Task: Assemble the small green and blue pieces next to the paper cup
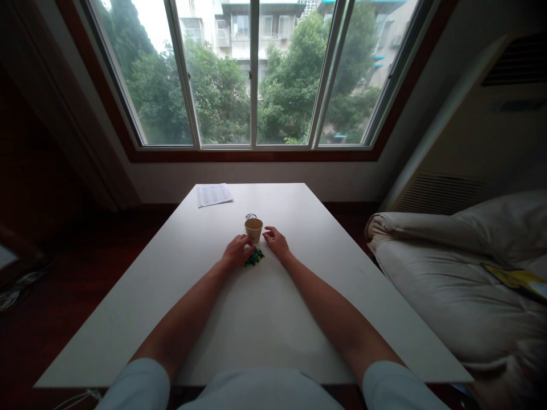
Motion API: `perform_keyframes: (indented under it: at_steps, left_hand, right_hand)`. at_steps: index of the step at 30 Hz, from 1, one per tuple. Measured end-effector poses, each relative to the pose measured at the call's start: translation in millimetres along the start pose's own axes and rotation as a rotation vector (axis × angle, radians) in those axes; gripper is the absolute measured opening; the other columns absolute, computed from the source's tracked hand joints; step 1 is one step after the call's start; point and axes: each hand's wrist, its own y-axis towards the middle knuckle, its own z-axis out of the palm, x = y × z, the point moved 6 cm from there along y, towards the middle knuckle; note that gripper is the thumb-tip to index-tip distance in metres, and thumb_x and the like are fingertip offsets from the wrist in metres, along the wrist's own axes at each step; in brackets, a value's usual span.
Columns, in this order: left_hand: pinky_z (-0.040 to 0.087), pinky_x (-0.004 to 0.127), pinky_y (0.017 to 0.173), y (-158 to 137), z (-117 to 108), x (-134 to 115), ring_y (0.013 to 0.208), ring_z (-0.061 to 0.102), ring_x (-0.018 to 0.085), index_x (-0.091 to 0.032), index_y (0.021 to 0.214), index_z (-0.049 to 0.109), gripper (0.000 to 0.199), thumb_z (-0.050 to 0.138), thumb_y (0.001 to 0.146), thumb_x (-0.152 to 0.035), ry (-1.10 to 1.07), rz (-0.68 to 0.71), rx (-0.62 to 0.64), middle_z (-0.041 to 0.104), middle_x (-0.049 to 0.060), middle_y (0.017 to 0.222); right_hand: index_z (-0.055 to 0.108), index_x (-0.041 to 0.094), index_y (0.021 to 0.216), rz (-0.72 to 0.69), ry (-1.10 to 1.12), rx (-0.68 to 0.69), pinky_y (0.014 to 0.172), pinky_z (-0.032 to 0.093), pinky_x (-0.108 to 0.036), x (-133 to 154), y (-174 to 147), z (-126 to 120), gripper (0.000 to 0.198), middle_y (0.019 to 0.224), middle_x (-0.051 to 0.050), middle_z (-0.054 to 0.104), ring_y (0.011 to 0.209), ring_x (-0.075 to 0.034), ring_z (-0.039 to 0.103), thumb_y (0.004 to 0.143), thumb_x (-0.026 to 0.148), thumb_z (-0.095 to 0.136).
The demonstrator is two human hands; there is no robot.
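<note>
A tan paper cup (pixel 253 230) stands upright on the white table between my two hands. Just in front of it lies a small heap of green, blue, yellow and dark pieces (pixel 255 257), too small to name one by one. My left hand (pixel 238 249) is at the left of the cup and heap, fingers reaching toward the cup's lower side and the thumb near the pieces; whether it touches either I cannot tell. To the right of the cup, my right hand (pixel 277 240) has its fingers apart, with nothing visible in them.
Behind the cup is a thin dark looped thing (pixel 250 216). Printed papers (pixel 214 195) lie at the far left of the white table (pixel 325 319). Beyond the table is a wide window (pixel 252 85). A padded light-coloured seat (pixel 444 273) stands to the right.
</note>
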Motion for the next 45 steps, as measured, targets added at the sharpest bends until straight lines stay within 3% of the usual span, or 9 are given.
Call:
perform_keyframes:
  at_steps: [4, 8, 16, 26, 33, 40, 45]
  left_hand:
    - [0.051, 0.035, 0.09, -7, 6, -27, 0.105, 0.061, 0.023, -0.025, 0.112, 0.066, 0.028, 0.064, 0.088, -0.039, 0.021, 0.151, 0.053, 0.067, 0.007, 0.108]
    - [0.049, 0.039, 0.1, -12, 12, -37, 0.117, 0.057, 0.026, -0.027, 0.127, 0.061, 0.044, 0.066, 0.086, -0.039, 0.022, 0.254, 0.099, 0.063, 0.009, 0.123]
    - [0.044, 0.04, 0.111, -11, 28, -28, 0.126, 0.053, 0.027, -0.025, 0.123, 0.065, 0.04, 0.065, 0.085, -0.035, -0.046, 0.284, 0.173, 0.06, 0.01, 0.131]
    - [0.042, 0.037, 0.113, -13, 42, -27, 0.129, 0.053, 0.025, -0.025, 0.127, 0.062, 0.039, 0.06, 0.089, -0.034, -0.085, 0.28, 0.225, 0.055, 0.01, 0.14]
    - [0.045, 0.036, 0.107, 0, 48, -38, 0.122, 0.056, 0.023, -0.023, 0.124, 0.059, 0.035, 0.056, 0.09, -0.026, -0.08, 0.345, 0.235, 0.058, 0.011, 0.133]
    - [0.048, 0.029, 0.087, 18, 54, -37, 0.097, 0.059, 0.018, -0.021, 0.101, 0.063, 0.015, 0.054, 0.09, -0.021, -0.077, 0.367, 0.189, 0.062, 0.007, 0.112]
    - [0.047, 0.028, 0.082, 22, 52, -37, 0.091, 0.059, 0.017, -0.019, 0.095, 0.063, 0.012, 0.051, 0.092, -0.02, -0.044, 0.396, 0.157, 0.064, 0.007, 0.106]
  right_hand:
    - [0.065, 0.026, 0.121, 0.004, -0.003, -0.033, 0.089, 0.052, -0.032, 0, 0, -2, 0.031, 0.1, -0.001, 0.075, 0.09, -0.017, 0.069, 0.09, 0.031, 0.059]
    - [0.065, 0.026, 0.119, 0.006, -0.012, -0.033, 0.087, 0.052, -0.031, 2, -2, -2, 0.03, 0.097, -0.001, 0.074, 0.087, -0.017, 0.068, 0.09, 0.03, 0.059]
    - [0.068, 0.026, 0.115, -0.002, -0.005, -0.054, 0.087, 0.051, -0.032, -3, 0, -2, 0.03, 0.094, -0.001, 0.074, 0.088, -0.018, 0.067, 0.087, 0.031, 0.057]
    - [0.069, 0.024, 0.098, 0.066, 0.068, -0.127, 0.083, 0.051, -0.031, -25, 11, -8, 0.026, 0.086, 0.0, 0.073, 0.084, -0.018, 0.066, 0.084, 0.033, 0.05]
    - [0.068, 0.022, 0.089, 0.12, 0.144, -0.1, 0.074, 0.05, -0.029, -27, 17, -6, 0.024, 0.076, 0.0, 0.07, 0.075, -0.018, 0.065, 0.077, 0.035, 0.052]
    - [0.068, 0.02, 0.089, 0.097, 0.403, -0.018, 0.067, 0.048, -0.029, -22, 10, -15, 0.027, 0.073, -0.002, 0.069, 0.071, -0.018, 0.062, 0.074, 0.039, 0.056]
    - [0.068, 0.019, 0.089, 0.1, 0.44, -0.04, 0.067, 0.047, -0.029, -16, 2, -18, 0.029, 0.072, -0.003, 0.068, 0.069, -0.017, 0.061, 0.074, 0.041, 0.058]
